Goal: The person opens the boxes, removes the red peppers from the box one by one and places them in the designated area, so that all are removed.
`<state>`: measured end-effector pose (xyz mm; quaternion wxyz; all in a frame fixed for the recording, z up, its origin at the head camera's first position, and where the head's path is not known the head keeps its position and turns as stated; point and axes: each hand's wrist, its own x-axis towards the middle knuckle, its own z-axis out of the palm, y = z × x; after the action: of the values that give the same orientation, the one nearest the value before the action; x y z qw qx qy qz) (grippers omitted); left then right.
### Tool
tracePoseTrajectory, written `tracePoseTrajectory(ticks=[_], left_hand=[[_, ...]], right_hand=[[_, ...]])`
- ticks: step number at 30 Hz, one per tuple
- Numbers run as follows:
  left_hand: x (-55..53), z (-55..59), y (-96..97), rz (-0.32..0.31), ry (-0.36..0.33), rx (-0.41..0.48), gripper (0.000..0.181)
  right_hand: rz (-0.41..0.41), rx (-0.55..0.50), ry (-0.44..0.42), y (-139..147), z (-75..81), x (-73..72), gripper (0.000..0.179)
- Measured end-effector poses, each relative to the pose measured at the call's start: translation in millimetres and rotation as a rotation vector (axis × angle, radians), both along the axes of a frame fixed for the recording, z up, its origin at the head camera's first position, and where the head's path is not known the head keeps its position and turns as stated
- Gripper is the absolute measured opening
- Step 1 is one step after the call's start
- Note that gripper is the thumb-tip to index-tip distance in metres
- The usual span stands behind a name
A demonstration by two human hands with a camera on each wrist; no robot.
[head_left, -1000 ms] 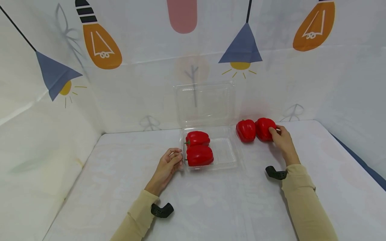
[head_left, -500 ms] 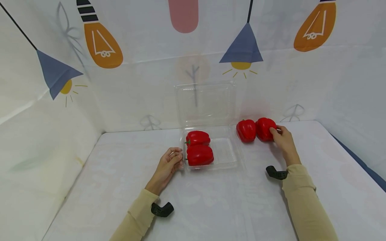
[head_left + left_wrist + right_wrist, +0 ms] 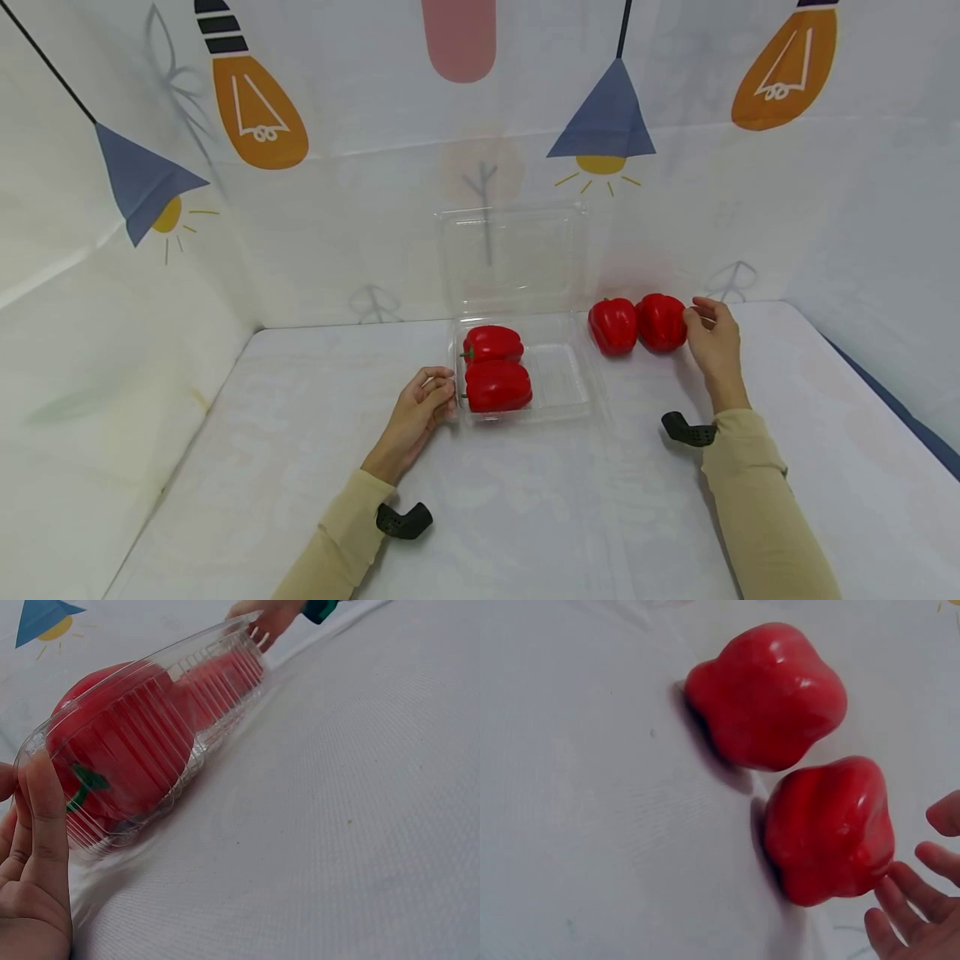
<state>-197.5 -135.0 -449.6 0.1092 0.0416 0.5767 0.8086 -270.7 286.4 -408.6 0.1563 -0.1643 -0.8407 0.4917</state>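
Right hand slips off the end red pepper, fingers loose, holding nothing, another red pepper beside that one, both right of centre, left hand pinching the middle clear box, two red peppers inside.

Left hand pinches the left edge of the clear box, lid standing up behind, two red peppers lying along the left inside! Over to the right, two loose peppers sit side by side on the white bench, right hand just beside the outer one.
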Motion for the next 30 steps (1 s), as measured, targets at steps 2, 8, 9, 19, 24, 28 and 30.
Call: tracePoseTrajectory(ticks=[2, 8, 9, 19, 24, 28, 30], left_hand=[[-0.2, -0.1, -0.1, -0.001, 0.0, -0.002, 0.028], [0.1, 0.5, -0.5, -0.001, 0.001, -0.003, 0.028], [0.2, 0.5, -0.5, 0.0, 0.001, -0.003, 0.028], [0.8, -1.0, -0.5, -0.006, 0.007, 0.002, 0.029], [1.0, -1.0, -0.5, -0.006, 0.005, 0.007, 0.03], [1.1, -0.1, -0.4, -0.002, 0.003, 0.002, 0.03], [1.1, 0.3, -0.3, -0.001, 0.004, 0.002, 0.03]], right_hand=[[-0.005, 0.001, 0.025, -1.0, 2.2, -0.2, 0.048], [0.016, -0.023, 0.107, -5.5, 12.9, 3.1, 0.045], [0.023, -0.025, 0.123, -7.0, 15.4, 4.3, 0.044], [0.163, 0.075, 0.212, -26.6, 31.9, 12.2, 0.04], [0.246, 0.125, 0.23, -37.4, 33.8, 13.4, 0.039], [0.311, 0.139, 0.235, -46.7, 35.0, 14.5, 0.039], [0.339, 0.148, 0.236, -50.9, 34.9, 14.8, 0.038]])
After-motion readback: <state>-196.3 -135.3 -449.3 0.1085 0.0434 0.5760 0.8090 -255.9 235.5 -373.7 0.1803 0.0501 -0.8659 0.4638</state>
